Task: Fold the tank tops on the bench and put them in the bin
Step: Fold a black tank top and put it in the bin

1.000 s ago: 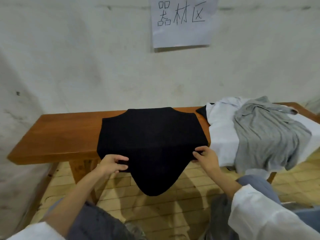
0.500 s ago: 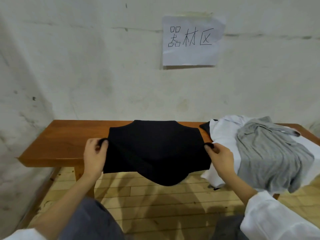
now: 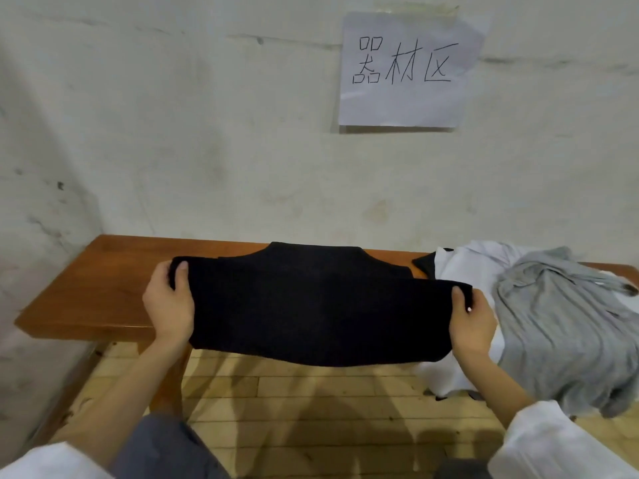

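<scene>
A black tank top (image 3: pixel 318 302) lies across the middle of the wooden bench (image 3: pixel 86 299), folded over on itself, with its near fold hanging past the front edge. My left hand (image 3: pixel 169 305) pinches the fabric's left corner, thumb on top. My right hand (image 3: pixel 472 321) pinches the right corner the same way. The lifted layer stretches between both hands above the layer lying on the bench. No bin is in view.
A pile of clothes sits on the right end of the bench: a white garment (image 3: pixel 460 274), a grey tank top (image 3: pixel 560 323) draped over it, and a black piece (image 3: pixel 423 267) peeking out behind. A paper sign (image 3: pixel 408 69) hangs on the wall. Wooden floor lies below.
Both hands have carried the tank top's hanging lower edge up and away from me, over the part on the bench. Much less fabric hangs past the front edge now.
</scene>
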The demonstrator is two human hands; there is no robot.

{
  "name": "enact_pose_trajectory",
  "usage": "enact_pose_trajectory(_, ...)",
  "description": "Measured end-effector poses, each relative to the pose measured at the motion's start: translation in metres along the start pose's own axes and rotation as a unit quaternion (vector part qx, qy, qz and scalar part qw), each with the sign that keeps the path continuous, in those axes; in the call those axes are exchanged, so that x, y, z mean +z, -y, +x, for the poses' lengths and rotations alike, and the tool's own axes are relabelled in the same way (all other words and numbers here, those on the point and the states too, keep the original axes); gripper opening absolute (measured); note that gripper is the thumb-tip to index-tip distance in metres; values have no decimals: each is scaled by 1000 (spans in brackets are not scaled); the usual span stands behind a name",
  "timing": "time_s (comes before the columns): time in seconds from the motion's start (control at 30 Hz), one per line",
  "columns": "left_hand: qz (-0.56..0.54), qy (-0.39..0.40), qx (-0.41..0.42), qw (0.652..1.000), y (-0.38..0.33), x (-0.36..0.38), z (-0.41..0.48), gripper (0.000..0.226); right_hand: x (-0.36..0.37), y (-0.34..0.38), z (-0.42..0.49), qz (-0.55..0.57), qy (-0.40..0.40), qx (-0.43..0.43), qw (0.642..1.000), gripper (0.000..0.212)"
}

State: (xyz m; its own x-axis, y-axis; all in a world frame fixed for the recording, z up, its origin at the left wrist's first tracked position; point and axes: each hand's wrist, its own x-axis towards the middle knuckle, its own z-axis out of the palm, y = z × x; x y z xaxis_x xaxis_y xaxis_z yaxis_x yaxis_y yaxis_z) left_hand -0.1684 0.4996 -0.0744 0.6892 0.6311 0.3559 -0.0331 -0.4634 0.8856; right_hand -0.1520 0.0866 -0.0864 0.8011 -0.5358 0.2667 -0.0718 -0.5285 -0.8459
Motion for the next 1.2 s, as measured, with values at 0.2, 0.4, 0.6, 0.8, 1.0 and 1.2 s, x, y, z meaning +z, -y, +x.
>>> enact_pose_trajectory(0.2,32,-28,15,999,19,29,30,25,23,-9,34,-9,4,-20,1000,18)
enact_pose_trajectory(0.4,85,-34,14,996,45,79,81,31,72,-16,87,-62,2,-20,998,25)
enact_pose_trajectory(0.6,219,13,3,976,72,114,91,31,105,-47,109,-189,65,-13,980,37)
enact_pose_trajectory(0.8,335,59,-16,940,86,110,93,29,109,-48,104,-248,77,-49,964,30)
enact_pose_trajectory(1.0,253,116,122,953,52,110,67,23,116,-19,76,-254,51,-138,956,34)
enact_pose_trajectory(1.2,345,354,166,853,53,123,6,56,133,-4,0,-320,268,-179,891,68)
